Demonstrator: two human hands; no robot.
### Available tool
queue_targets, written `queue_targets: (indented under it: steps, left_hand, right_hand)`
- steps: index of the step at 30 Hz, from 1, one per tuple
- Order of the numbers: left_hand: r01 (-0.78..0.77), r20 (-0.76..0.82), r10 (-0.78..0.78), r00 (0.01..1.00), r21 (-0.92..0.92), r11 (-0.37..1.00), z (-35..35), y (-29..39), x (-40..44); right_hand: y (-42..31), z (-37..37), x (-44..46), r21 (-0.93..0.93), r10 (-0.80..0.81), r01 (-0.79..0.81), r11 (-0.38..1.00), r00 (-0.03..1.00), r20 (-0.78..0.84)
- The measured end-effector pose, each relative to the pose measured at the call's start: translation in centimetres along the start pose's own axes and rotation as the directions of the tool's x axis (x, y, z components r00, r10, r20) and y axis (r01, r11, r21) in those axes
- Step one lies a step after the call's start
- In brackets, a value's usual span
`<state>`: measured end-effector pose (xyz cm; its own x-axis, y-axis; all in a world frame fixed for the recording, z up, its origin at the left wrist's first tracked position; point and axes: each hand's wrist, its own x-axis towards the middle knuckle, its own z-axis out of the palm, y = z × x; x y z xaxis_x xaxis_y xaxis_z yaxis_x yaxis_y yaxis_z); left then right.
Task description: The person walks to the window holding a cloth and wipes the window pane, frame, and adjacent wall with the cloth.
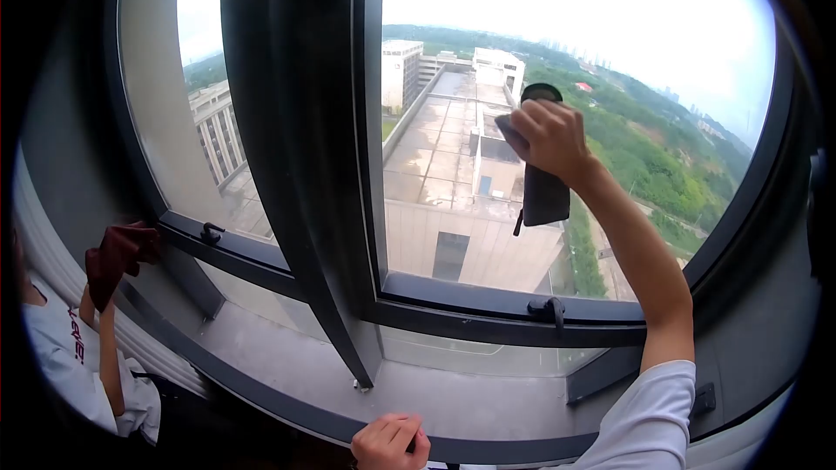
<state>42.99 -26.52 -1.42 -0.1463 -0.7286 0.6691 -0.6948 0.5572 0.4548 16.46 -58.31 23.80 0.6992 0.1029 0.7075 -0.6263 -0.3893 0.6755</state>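
Note:
My right hand [550, 135] is raised against the large window pane [453, 130], its fingers closed round a dark grey cloth [547, 196] that hangs down below the hand. A round dark shape shows just above the knuckles. Near the bottom of the view my left hand [390, 442] is curled, close to the dark lower sill edge. Whatever lies inside its fingers is too hidden to make out.
A black window handle [547, 306] sits on the lower frame, another [211, 232] on the left frame. A thick dark mullion [296, 122] divides the windows. At the left, another person in a white shirt holds a dark red cloth [113, 263].

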Motion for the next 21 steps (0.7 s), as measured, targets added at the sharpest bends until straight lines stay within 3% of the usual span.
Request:
queue_targets:
  steps: [1, 3, 5, 8, 9, 10, 11, 13, 15, 17, 19, 21]
  left_hand:
    - [0.005, -0.003, -0.005, 1.0, -0.01, 1.0, 0.1, 0.1, 0.0]
    - [0.015, 0.038, -0.014, 0.999, -0.015, 1.0, -0.2, 0.1, -0.4]
    - [-0.011, 0.066, 0.012, 0.998, -0.017, 1.0, -0.3, -0.1, 0.0]
    - [0.022, 0.028, -0.021, 0.999, -0.05, 0.999, -0.4, 0.3, 0.5]
    - [0.004, 0.025, -0.002, 1.0, -0.067, 0.998, 0.0, -0.1, 1.3]
    - [-0.016, 0.015, 0.017, 1.0, -0.066, 0.998, 0.1, 0.0, 1.6]
    - [-0.028, 0.036, 0.03, 0.999, -0.06, 0.998, -0.3, 0.3, 1.2]
    - [-0.028, 0.151, 0.036, 0.988, -0.055, 0.998, -0.8, 0.6, 1.3]
    - [-0.118, 0.045, 0.121, 0.992, -0.072, 0.99, -0.5, 0.5, 1.3]
    - [-0.141, 0.072, 0.146, 0.987, -0.064, 0.988, -0.8, 0.3, 1.2]
    - [-0.156, 0.063, 0.162, 0.985, -0.092, 0.984, -0.6, 0.4, 1.5]
    - [-0.153, 0.083, 0.158, 0.984, -0.07, 0.986, -0.4, 0.3, 1.2]
  right_hand:
    - [2.2, 0.0, 2.2, -0.043, 0.078, -0.084, 0.996, 0.989, -0.128]
    - [6.2, -1.4, 6.6, -0.18, 0.255, -0.292, 0.939, 0.945, -0.204]
    - [11.3, -0.6, 9.3, -0.262, 0.222, -0.354, 0.898, 0.878, -0.425]
    - [9.0, -1.8, 11.8, -0.159, 0.391, -0.514, 0.843, 0.788, -0.476]
    - [8.8, -1.6, 11.8, -0.197, 0.326, -0.48, 0.855, 0.792, -0.516]
    - [7.3, -1.9, 11.3, -0.1, 0.539, -0.597, 0.796, 0.775, -0.33]
    - [8.1, 0.3, 9.1, -0.28, 0.249, -0.375, 0.884, 0.883, -0.398]
    - [3.6, 0.6, 5.2, -0.112, 0.214, -0.251, 0.961, 0.939, -0.269]
    - [0.9, 0.6, 0.0, -0.064, 0.091, -0.103, 0.993, 0.981, -0.17]
    - [0.0, -1.2, -4.3, -0.029, 0.112, -0.115, 0.993, 0.99, -0.083]
    - [1.9, -3.8, -6.5, -0.106, 0.123, -0.126, 0.986, 0.992, -0.04]
    - [5.8, -5.8, -7.9, -0.188, 0.167, -0.188, 0.964, 0.979, -0.121]
